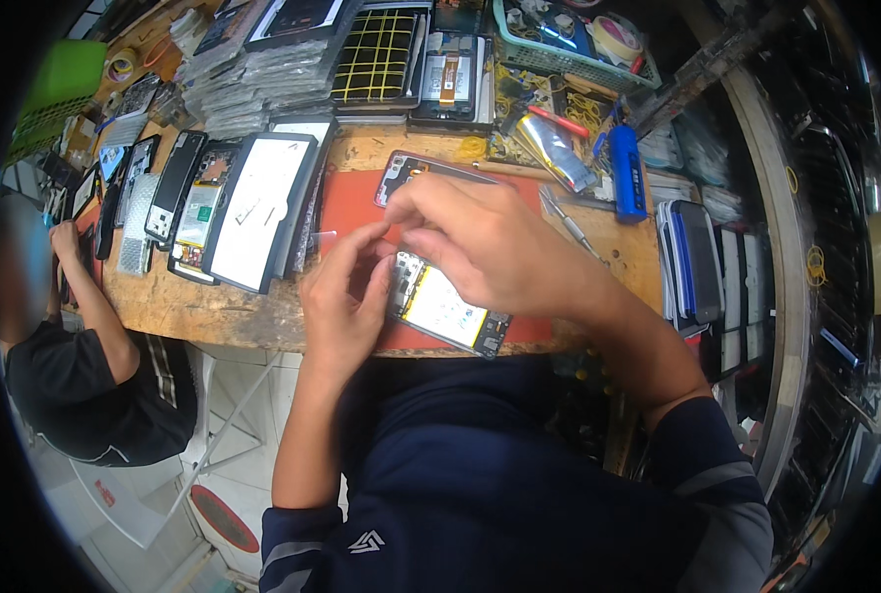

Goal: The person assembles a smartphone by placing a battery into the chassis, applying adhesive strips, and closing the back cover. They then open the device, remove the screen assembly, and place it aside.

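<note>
An opened smartphone (447,304) lies tilted on a red mat (349,203), its pale battery and circuit board bare. My left hand (341,301) is at the phone's upper left end, with its thumb along that edge and its fingers curled. Above the circuit board hangs my right hand (490,242), thumb and fingers pinched together close to my left fingertips. Whatever sits between the fingers of either hand is hidden or too small to name. Just beyond my hands rests a dark phone shell with a reddish rim (397,174), partly covered by my right hand.
Tweezers (571,222) and a blue cylinder (627,173) lie to the right. Several phone parts and a white panel (262,212) lean at left. Stacked wrapped packs (252,84) and a teal basket (579,67) stand behind. Another person (94,366) sits at far left.
</note>
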Demonstrator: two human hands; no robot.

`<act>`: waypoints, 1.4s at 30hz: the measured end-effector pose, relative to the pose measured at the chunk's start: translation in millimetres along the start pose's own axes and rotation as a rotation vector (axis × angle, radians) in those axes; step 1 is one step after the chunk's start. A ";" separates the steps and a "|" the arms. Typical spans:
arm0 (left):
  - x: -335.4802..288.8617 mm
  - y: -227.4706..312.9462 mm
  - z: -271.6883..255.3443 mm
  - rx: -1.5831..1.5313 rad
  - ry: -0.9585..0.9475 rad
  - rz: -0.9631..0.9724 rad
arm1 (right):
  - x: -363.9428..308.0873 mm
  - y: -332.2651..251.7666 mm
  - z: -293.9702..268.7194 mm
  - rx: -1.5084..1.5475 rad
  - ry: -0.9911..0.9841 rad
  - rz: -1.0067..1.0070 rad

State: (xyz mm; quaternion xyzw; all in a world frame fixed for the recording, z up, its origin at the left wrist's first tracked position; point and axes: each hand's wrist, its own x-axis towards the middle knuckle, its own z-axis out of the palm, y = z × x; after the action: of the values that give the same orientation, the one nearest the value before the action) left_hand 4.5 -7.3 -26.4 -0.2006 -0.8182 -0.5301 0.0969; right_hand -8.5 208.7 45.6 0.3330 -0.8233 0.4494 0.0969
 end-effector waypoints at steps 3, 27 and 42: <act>2.2 4.4 -0.5 0.062 -0.012 0.024 | 2.9 -1.4 -1.1 -0.007 -0.003 -0.086; 5.4 14.3 4.2 0.081 -0.134 0.022 | 5.0 -8.5 -12.8 -0.116 -0.191 -0.069; 1.3 7.1 3.7 0.188 -0.219 -0.004 | 10.7 -2.3 -5.3 -0.376 -0.383 0.015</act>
State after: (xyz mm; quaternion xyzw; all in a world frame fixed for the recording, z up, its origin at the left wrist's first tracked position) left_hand 6.6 -1.1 -21.6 -0.2456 -0.8703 -0.4262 0.0243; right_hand -15.9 207.2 55.1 0.3820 -0.8980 0.2182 -0.0037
